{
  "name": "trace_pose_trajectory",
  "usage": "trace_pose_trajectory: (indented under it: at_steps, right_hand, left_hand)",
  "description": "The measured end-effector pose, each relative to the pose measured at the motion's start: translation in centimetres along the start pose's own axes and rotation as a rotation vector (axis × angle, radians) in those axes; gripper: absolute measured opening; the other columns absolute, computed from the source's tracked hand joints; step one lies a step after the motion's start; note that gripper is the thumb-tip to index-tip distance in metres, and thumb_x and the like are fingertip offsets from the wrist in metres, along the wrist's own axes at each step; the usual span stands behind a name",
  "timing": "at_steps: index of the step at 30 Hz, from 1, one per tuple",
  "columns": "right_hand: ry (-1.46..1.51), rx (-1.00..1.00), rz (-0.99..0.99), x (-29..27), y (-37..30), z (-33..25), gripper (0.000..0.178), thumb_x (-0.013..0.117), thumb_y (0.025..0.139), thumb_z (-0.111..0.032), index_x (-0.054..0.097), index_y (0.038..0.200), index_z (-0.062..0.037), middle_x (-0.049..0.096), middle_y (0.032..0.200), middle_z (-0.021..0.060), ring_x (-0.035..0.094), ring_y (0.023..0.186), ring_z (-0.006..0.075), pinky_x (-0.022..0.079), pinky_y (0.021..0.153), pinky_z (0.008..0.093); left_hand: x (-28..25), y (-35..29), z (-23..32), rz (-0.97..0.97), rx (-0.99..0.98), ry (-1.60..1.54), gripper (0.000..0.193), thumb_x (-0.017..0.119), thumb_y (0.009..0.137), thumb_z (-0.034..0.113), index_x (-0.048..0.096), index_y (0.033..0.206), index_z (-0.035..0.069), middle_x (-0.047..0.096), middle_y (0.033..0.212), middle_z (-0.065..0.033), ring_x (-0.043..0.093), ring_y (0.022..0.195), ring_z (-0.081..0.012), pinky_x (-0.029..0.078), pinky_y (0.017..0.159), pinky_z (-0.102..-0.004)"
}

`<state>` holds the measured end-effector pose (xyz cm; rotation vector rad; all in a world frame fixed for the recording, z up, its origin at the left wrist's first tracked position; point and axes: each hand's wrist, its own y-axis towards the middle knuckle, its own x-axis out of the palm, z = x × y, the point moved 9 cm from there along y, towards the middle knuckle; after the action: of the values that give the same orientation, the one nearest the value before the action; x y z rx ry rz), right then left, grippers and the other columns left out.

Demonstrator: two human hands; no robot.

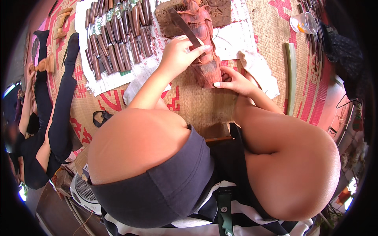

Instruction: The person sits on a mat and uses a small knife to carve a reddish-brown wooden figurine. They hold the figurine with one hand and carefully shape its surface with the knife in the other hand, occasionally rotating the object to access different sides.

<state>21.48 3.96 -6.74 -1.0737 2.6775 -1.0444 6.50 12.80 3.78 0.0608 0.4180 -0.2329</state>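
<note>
A reddish carved wooden figure lies lengthwise ahead of me, its blunt base toward me and its far part over a brown carved block. My left hand is closed around a dark, flat, straight-edged bar, thumb along it. The bar slants across the figure's left side; whether it is a file or a sanding strip I cannot tell. My right hand grips the base from the right, thumb near its lower edge and fingers partly hidden behind it.
Rows of wooden-handled carving tools lie on a white printed cloth at left. At right are a white rag, a pale green strip and a clear plastic cup. Another person sits at far left, holding a turned wooden piece.
</note>
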Motion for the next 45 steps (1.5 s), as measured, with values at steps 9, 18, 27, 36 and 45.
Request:
trace_pose_trajectory:
  at_steps: [9, 18, 27, 36, 45]
  right_hand:
    - [-0.027, -0.043, 0.025, -0.3, 0.0, 0.1, 0.075, 0.074, 0.070, -0.040, 0.043, 0.125, 0.0011, 0.058, 0.098, 0.0096, 0.054, 0.087, 0.0164, 0.044, 0.078, 0.0290]
    - [-0.032, -0.029, 0.032, -0.3, 0.1, 0.3, 0.076, 0.074, 0.070, -0.039, 0.042, 0.125, 0.0014, 0.057, 0.101, 0.0102, 0.054, 0.089, 0.0167, 0.044, 0.079, 0.0288]
    - [-0.030, -0.032, 0.027, -0.2, -0.1, -0.1, 0.076, 0.074, 0.070, -0.039, 0.042, 0.126, 0.0019, 0.057, 0.102, 0.0106, 0.053, 0.090, 0.0172, 0.044, 0.081, 0.0294]
    - [-0.026, -0.023, 0.033, -0.3, -0.1, 0.0, 0.074, 0.074, 0.071, -0.039, 0.042, 0.125, 0.0009, 0.057, 0.100, 0.0096, 0.053, 0.089, 0.0169, 0.043, 0.081, 0.0293]
    - [-0.004, -0.023, 0.028, -0.3, 0.0, 0.4, 0.074, 0.074, 0.071, -0.038, 0.043, 0.125, 0.0007, 0.057, 0.100, 0.0094, 0.053, 0.089, 0.0164, 0.044, 0.080, 0.0288]
  left_hand:
    - [-0.5, -0.2, 1.3, 0.070, 0.175, 0.187, 0.017, 0.068, 0.074, 0.023, 0.067, 0.073, 0.006, 0.063, 0.071, -0.0052, 0.058, 0.064, -0.0213, 0.044, 0.058, -0.0307]
    - [-0.1, -0.7, 0.4, 0.088, 0.043, 0.041, 0.016, 0.069, 0.076, 0.022, 0.067, 0.075, 0.006, 0.062, 0.070, -0.0060, 0.057, 0.062, -0.0192, 0.043, 0.056, -0.0284]
    - [0.3, 0.1, 0.8, -0.030, 0.158, 0.077, 0.021, 0.067, 0.078, 0.026, 0.067, 0.079, 0.005, 0.063, 0.077, -0.0074, 0.058, 0.069, -0.0182, 0.044, 0.063, -0.0298]
    - [0.4, 0.4, 1.3, -0.026, 0.212, 0.158, 0.018, 0.066, 0.077, 0.024, 0.068, 0.079, 0.006, 0.064, 0.073, -0.0082, 0.060, 0.068, -0.0231, 0.045, 0.062, -0.0319]
    - [0.5, 0.6, 1.2, -0.047, 0.182, 0.131, 0.018, 0.066, 0.076, 0.023, 0.067, 0.077, 0.005, 0.064, 0.072, -0.0083, 0.060, 0.067, -0.0247, 0.045, 0.061, -0.0326]
